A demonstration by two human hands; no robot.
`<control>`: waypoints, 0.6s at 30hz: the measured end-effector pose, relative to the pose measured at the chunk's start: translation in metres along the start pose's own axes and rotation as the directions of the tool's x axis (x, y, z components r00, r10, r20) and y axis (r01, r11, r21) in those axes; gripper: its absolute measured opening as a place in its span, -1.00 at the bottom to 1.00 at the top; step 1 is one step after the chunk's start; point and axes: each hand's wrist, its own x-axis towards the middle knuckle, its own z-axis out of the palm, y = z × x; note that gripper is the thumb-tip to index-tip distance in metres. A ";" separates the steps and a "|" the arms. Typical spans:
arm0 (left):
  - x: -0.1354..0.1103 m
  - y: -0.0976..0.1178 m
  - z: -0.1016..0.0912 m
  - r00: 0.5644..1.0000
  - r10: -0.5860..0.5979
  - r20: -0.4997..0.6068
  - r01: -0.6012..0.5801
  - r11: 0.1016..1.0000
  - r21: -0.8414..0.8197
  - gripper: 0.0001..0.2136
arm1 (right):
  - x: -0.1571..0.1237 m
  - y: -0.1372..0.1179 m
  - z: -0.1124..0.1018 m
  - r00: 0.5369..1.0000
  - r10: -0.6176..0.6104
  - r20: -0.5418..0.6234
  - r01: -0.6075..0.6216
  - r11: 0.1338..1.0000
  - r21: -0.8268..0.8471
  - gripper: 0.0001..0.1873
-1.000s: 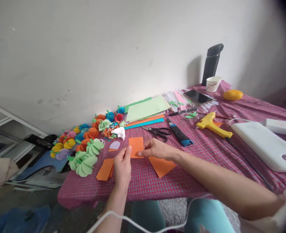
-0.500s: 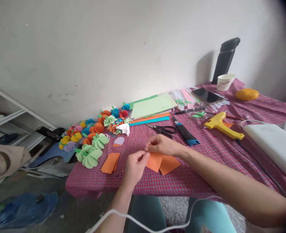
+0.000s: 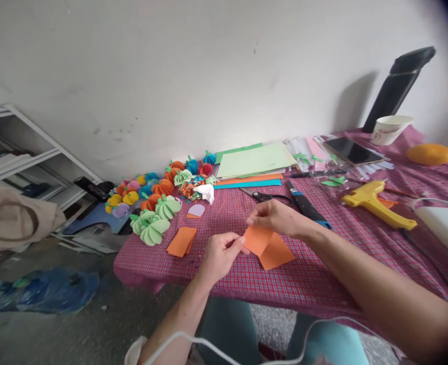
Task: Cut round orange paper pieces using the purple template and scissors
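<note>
Both hands hold a small orange paper piece (image 3: 257, 238) just above the checked red tablecloth (image 3: 322, 263). My left hand (image 3: 221, 256) pinches its near left corner. My right hand (image 3: 275, 218) pinches its far edge with closed fingers. A larger orange sheet (image 3: 279, 254) lies flat under and to the right of the held piece. Another small stack of orange pieces (image 3: 181, 241) lies to the left.
Paper pumpkins (image 3: 153, 203) in green, orange, yellow and blue crowd the table's left end. Scissors (image 3: 267, 196), a craft knife (image 3: 308, 207), coloured sheets (image 3: 254, 162), a yellow glue gun (image 3: 376, 204), a phone (image 3: 351, 150), a paper cup (image 3: 389, 129), a black flask (image 3: 401, 86) and an orange fruit (image 3: 429, 153) lie beyond. White shelves (image 3: 26, 152) stand left.
The orange piece came down from upright in front of me to low over the larger orange sheet. The view swung left, so the table's things shifted right.
</note>
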 end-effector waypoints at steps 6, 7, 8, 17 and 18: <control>-0.011 -0.004 -0.010 0.998 -0.024 -0.058 0.020 0.998 -0.064 -0.74 | -0.003 -0.006 -0.003 0.998 0.048 -0.031 -0.045 0.995 0.088 -0.66; -0.011 -0.003 -0.010 0.998 -0.014 -0.063 0.009 0.997 -0.073 -0.75 | -0.004 -0.006 -0.001 0.999 0.050 -0.011 -0.048 0.994 0.094 -0.67; -0.011 -0.002 -0.009 0.998 -0.006 -0.060 0.002 0.998 -0.068 -0.75 | -0.004 -0.006 0.002 0.999 0.046 0.012 -0.047 0.995 0.090 -0.68; -0.002 -0.002 0.003 1.000 0.017 -0.018 -0.016 0.999 0.034 -0.66 | -0.003 -0.005 0.015 0.991 -0.026 0.132 0.022 0.999 0.033 -0.72; -0.003 -0.003 0.003 1.000 0.013 -0.017 -0.013 0.999 0.032 -0.66 | -0.003 -0.006 0.015 0.990 -0.008 0.144 0.005 1.000 0.026 -0.72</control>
